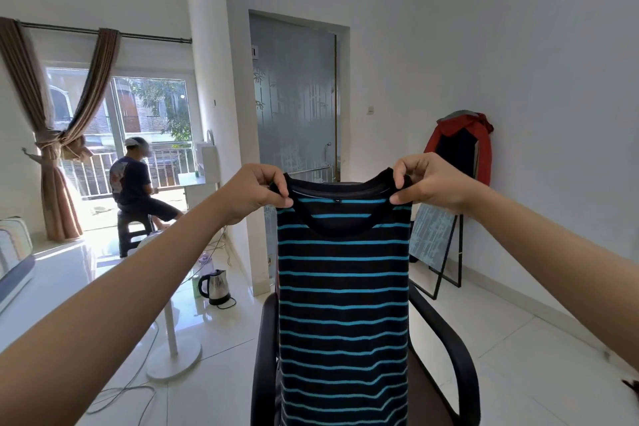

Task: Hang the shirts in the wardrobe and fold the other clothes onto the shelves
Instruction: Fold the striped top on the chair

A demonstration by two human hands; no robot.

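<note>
The left hand [257, 190] is closed in a pinch on the left shoulder of the striped shirt [342, 304], with the thumb and fingertips squeezing the cloth just beside the collar. The shirt hangs in the middle of the scene, in the air above a black chair [446, 349], and its lower part goes out of the picture at the bottom. Its long axis is vertical: the neck opening is at the top and the hem points down to the floor. The open collar and the inner neck band turn toward the camera. The sleeves do not show, so I think the shirt is folded narrow or they hang behind it. The right hand [430, 183] is also closed in a pinch, on the right shoulder of the shirt. In my judgement the risk comes from these small grips: only a little cloth is held on each side, so if one pinch slips, the shirt would swing to the other side and drop on the chair. No hanger or wardrobe is in view. The hem could also catch on a chair arm when the shirt is carried away.
</note>
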